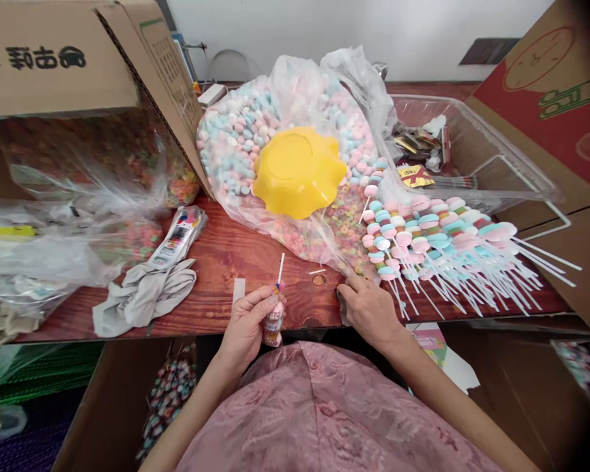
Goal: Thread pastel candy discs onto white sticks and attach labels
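Well, my left hand (250, 322) pinched white-sticked candy in clear printed plastic wrapper (273, 321) over front edge of reddish-brown wooden table (302, 292); right hand (371, 311) curled near same edge, couldn't tell its contents. Light pinch at wrapper's neck seemed best.

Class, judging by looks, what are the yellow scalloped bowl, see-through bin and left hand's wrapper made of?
Yellow scalloped bowl: probably satiny plastic; smooth, evenly coloured.
See-through bin: likely rigid clear plastic; transparent walls.
Wrapper in left hand: seemingly thin plastic film; printed, partly see-through.
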`<state>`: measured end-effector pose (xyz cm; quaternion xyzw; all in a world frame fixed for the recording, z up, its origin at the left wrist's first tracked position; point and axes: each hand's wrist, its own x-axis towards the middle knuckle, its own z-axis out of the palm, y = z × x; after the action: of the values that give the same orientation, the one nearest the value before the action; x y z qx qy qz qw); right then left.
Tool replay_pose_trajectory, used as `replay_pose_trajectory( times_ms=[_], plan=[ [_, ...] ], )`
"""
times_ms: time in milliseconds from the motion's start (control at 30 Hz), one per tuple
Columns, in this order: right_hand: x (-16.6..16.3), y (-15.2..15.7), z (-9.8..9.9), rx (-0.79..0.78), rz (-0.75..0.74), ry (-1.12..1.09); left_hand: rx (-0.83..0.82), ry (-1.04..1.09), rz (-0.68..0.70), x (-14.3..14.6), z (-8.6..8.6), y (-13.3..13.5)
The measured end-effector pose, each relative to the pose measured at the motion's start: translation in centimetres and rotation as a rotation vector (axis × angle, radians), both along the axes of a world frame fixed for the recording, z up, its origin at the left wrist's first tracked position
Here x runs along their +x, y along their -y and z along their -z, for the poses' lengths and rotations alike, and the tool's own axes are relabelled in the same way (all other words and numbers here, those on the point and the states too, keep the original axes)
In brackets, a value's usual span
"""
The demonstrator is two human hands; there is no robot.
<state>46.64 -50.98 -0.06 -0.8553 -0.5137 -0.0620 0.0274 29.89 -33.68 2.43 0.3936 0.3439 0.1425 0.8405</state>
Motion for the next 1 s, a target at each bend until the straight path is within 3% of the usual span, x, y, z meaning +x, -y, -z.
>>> replay_pose_trajectory(
  times_ms=[200, 300, 400, 467, 667, 800, 1000],
  plan=[
    [-1.1, -1.6, 0.9, 0.156, -0.198, -0.057, 0.01, -0.001, 0.019, -0.1, 0.6, 0.6],
    [-0.8, -0.9, 0.7, 0.498, -0.218, -0.176, 0.026, -0.009, 0.014, -0.2, 0.6, 0.5],
    [0.0, 0.7, 0.2, 0.754, -0.055, -0.249, 0.043, -0.018, -0.018, -0.4, 0.4, 0.1],
    [0.1, 2.0, -0.1, 0.753, 0.0, -0.239, 0.048, -0.029, -0.047, -0.6, 0.4, -0.1],
    [-1.9, 4.0, -0.3, 0.496, -0.035, -0.22, 0.016, -0.036, -0.028, -0.4, 0.5, 0.4],
    [-2.3, 3.5, 0.6, 0.482, 0.034, -0.216, 0.033, 0.0, 0.022, 0.1, 0.6, 1.1],
    [-1.5, 2.2, 1.3, 0.513, 0.121, -0.213, 0.059, -0.023, -0.021, -0.1, 0.1, 1.5]
  ],
)
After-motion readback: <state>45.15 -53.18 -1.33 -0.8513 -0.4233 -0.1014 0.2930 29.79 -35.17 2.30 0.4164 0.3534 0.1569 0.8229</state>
